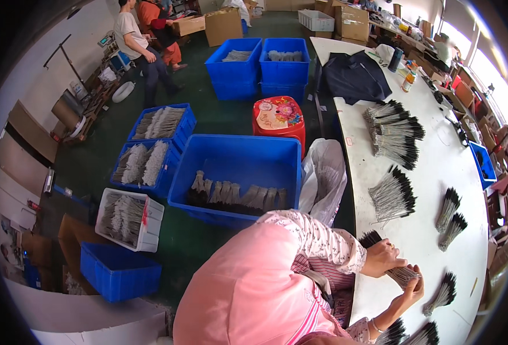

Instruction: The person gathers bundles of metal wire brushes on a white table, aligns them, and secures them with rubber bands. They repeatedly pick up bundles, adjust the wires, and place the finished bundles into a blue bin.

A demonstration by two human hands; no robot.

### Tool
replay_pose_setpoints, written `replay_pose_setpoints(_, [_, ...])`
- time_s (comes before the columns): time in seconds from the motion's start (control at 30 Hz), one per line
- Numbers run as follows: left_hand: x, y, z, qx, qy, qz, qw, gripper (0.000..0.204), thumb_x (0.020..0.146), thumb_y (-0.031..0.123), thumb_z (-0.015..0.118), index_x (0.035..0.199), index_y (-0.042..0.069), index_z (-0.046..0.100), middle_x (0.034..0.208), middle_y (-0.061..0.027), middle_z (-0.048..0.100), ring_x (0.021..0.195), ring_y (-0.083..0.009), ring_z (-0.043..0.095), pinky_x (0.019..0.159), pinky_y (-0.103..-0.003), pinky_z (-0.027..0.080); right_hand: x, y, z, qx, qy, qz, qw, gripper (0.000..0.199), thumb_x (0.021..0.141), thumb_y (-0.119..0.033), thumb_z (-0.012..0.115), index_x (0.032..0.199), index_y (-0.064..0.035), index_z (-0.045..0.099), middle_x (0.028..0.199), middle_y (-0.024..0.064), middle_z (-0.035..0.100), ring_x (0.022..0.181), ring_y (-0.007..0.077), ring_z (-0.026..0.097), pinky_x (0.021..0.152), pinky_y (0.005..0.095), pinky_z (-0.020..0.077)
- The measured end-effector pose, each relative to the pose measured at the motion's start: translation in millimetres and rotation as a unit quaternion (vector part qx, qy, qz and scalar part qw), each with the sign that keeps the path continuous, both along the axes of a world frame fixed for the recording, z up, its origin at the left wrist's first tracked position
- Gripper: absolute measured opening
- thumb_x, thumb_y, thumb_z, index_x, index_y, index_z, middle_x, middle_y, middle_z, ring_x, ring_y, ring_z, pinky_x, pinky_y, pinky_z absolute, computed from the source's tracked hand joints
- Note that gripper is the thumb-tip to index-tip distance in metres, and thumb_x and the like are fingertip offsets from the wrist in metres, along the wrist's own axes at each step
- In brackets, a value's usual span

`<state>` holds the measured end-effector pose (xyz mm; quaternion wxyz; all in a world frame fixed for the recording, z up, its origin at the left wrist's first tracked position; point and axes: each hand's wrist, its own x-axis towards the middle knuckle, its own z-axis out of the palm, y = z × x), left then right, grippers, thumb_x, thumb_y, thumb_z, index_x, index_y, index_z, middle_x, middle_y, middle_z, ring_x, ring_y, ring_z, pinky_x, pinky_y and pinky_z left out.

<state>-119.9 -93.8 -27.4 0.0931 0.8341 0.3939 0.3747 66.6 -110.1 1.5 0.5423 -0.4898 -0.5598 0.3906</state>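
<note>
Both my hands grip one bundle of thin grey sticks with black tips over the near part of the white table. My left hand, in a floral sleeve, closes over the bundle's middle, and the black tips fan out just past it. My right hand, with a bracelet on its wrist, cups the grey end from below. Similar bundles lie close by: one to the right of my hands and two more at the table's front edge.
More black-tipped bundles and a larger heap lie along the table, with a dark cloth at its far end. Blue crates of bundles, a white plastic bag and a red stool stand on the green floor. Two people work at the back left.
</note>
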Motion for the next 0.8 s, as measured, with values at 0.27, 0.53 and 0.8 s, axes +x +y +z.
replay_pose_setpoints(0.27, [-20,4,0,-0.041,0.052,-0.102,0.993,0.047,0.071,0.019,0.065,0.116,0.019,0.05,0.082,-0.0091,0.058,0.077,-0.0275,0.061,0.074,-0.043,0.043,8,-14,-31,0.005,0.119,0.04,0.992,0.067,0.09,-0.046,0.057,0.118,0.0138,0.05,0.111,0.0227,0.059,0.096,0.0269,0.062,0.081,0.0353,0.0544])
replay_pose_setpoints(0.53, [-16,-4,-6,-0.023,0.098,-0.079,0.992,0.047,0.074,0.019,0.064,0.118,0.02,0.048,0.082,-0.0104,0.059,0.075,-0.0281,0.063,0.074,-0.043,0.043,-24,-29,-34,0.069,0.095,-0.115,0.986,0.059,0.093,-0.042,0.051,0.114,0.0131,0.054,0.104,0.0257,0.062,0.097,0.0306,0.063,0.085,0.0405,0.0518])
replay_pose_setpoints(0.8, [-34,-4,-9,0.051,0.177,-0.115,0.976,0.036,0.077,0.019,0.059,0.113,0.018,0.051,0.078,-0.0094,0.057,0.074,-0.0277,0.062,0.073,-0.043,0.043,-24,-38,-18,-0.022,-0.019,-0.041,0.999,0.035,0.085,-0.02,0.062,0.103,0.0107,0.062,0.088,0.0155,0.068,0.08,0.0176,0.063,0.076,0.0289,0.0487])
